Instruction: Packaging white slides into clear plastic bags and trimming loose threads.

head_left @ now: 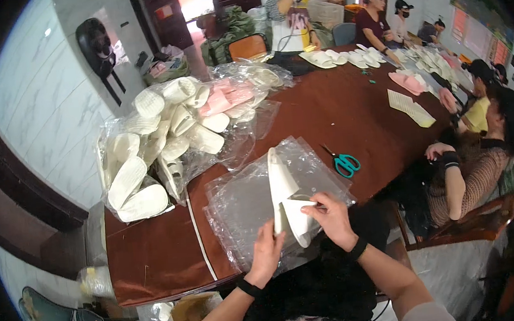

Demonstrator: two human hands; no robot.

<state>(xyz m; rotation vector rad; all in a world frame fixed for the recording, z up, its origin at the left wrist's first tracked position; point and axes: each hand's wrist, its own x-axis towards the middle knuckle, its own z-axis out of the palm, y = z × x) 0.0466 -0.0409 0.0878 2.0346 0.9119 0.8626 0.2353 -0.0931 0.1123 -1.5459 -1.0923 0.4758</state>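
In front of me is a pair of white slippers (281,180), tilted on edge above a stack of clear plastic bags (235,214). My left hand (267,252) grips their lower left side, its fingers closed against the sole. On the other side, my right hand (334,220) pinches the white strap (302,210) of the nearer slipper between thumb and fingers. Teal-handled scissors (346,165) lie on the brown-covered table just right of the bags.
A heap of bagged white slippers (174,122), with some pink slippers (225,97) among them, covers the table's left part. Co-workers sit along the right side; one person (475,178) is close by. White slippers (361,58) line the far end. A cardboard box (194,313) stands below the near edge.
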